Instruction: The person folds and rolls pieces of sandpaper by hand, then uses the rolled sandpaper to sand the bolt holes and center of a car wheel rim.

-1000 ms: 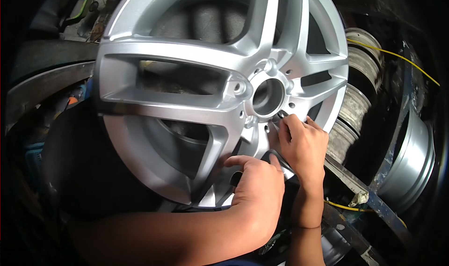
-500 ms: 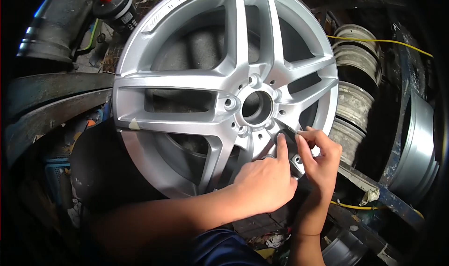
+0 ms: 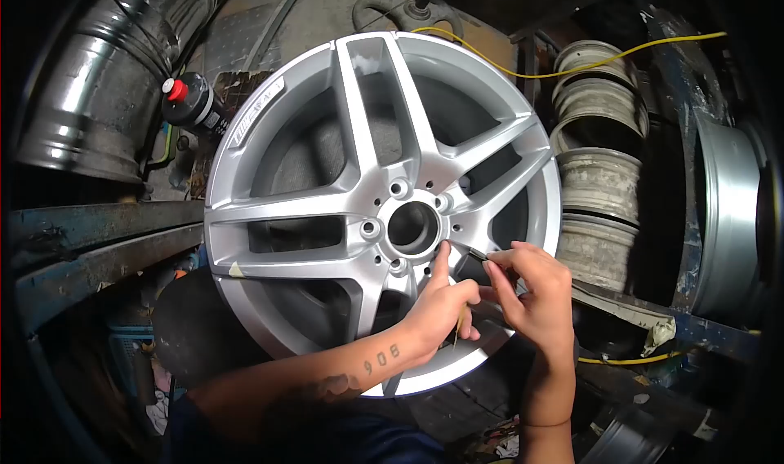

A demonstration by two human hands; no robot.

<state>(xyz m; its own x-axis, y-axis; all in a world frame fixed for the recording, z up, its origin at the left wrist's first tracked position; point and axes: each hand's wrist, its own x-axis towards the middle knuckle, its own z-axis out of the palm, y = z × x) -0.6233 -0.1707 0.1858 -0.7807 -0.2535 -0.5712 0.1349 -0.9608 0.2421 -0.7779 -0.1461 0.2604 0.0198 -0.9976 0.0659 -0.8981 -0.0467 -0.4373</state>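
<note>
A silver alloy wheel [image 3: 318, 211] with paired spokes faces me, a small pale patch on its left spoke. My left hand [image 3: 441, 309] reaches across its lower part, the index fingertip at the rim of the centre bore, by a bolt hole. Its other fingers are curled, and a thin yellowish strip [image 3: 460, 325] shows among them. Just to the right, my right hand [image 3: 535, 288] pinches a thin dark piece [image 3: 476, 256] between thumb and fingers, over the lower right spoke. What kind of piece it is, I cannot make out.
Several dull rims [image 3: 600, 170] are stacked at the right, beside another silver rim [image 3: 727, 211]. A dark bottle with a red cap [image 3: 196, 105] stands upper left, near a large metal cylinder [image 3: 82, 97]. A yellow cable [image 3: 572, 71] runs behind the wheel.
The view has shifted, so the wheel appears lower and further left. My left index finger has moved to the bore's edge. The dark piece in my right hand shows less than before.
</note>
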